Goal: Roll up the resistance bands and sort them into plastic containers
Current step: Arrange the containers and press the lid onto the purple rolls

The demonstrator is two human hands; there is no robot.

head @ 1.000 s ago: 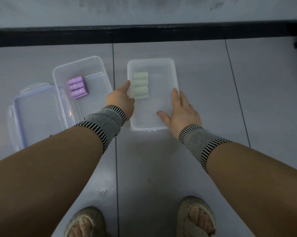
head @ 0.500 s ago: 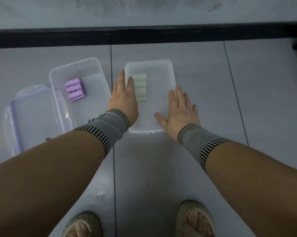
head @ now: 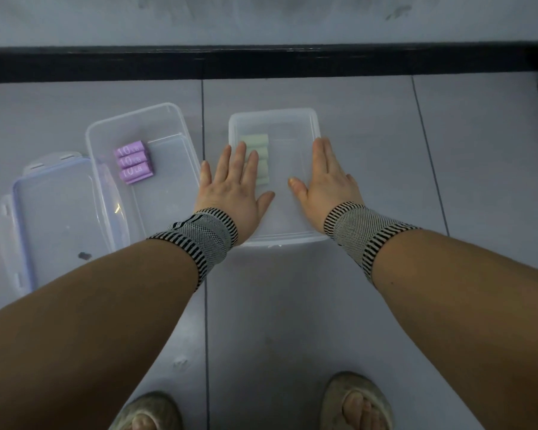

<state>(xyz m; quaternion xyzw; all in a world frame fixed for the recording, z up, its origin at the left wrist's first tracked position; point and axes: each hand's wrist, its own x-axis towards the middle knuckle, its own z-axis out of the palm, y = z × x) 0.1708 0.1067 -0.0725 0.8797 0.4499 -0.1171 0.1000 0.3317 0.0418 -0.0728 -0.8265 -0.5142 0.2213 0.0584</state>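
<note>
Pressing flat, fingers straight, left hand (head: 230, 187) and right hand (head: 328, 178) seemingly on lidded container (head: 292, 119), green rolls (head: 258, 141) inside

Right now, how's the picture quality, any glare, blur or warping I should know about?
Head view: dim, bluish, even light, with soft shadows. A small glint shows on the left bin's wall. The skirting line bows, so the wide lens warps the edges. The purple rolls' "10 LB" print reads clearly; the green rolls look hazy through the clear plastic under the left hand. Right hand is sharp.
</note>
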